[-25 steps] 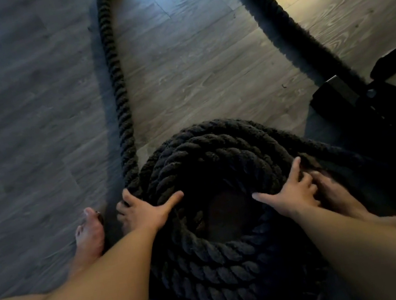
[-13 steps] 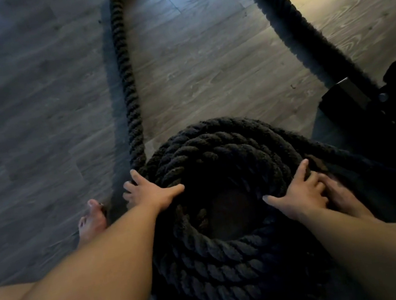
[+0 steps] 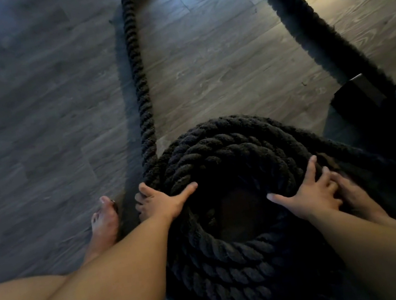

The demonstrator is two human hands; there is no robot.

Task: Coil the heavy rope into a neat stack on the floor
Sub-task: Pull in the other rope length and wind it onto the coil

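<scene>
In the lower middle of the frame, rope coil: the thick black twisted rope is lying stacked in several round turns on the floor, with a dark hollow showing at its centre.
Loose rope: it is leaving the coil's left edge just beside the left hand, running straight up the frame, bending round at the top edge and coming back down the right side. Its lower end is disappearing into shadow by the black frame.
Left hand: it is resting on the coil's left rim, thumb stretching inward across the top turn and fingers reaching over the outer side. The grip is lying wide, closing round nothing.
Right hand: it is pressing on the coil's right rim, fingers splaying upward and thumb pointing toward the hollow. The grip is wide here too.
Left foot: bare, it is standing on the floor just left of the left hand, near the coil.
Right foot: bare, it is lying against the coil's right side, touching the right hand's fingers.
Floor: grey wood-grain planks are filling the frame, with warm light glinting at the upper right.
Black frame: a dark metal piece is sitting at the right edge, mostly lost in shadow.
</scene>
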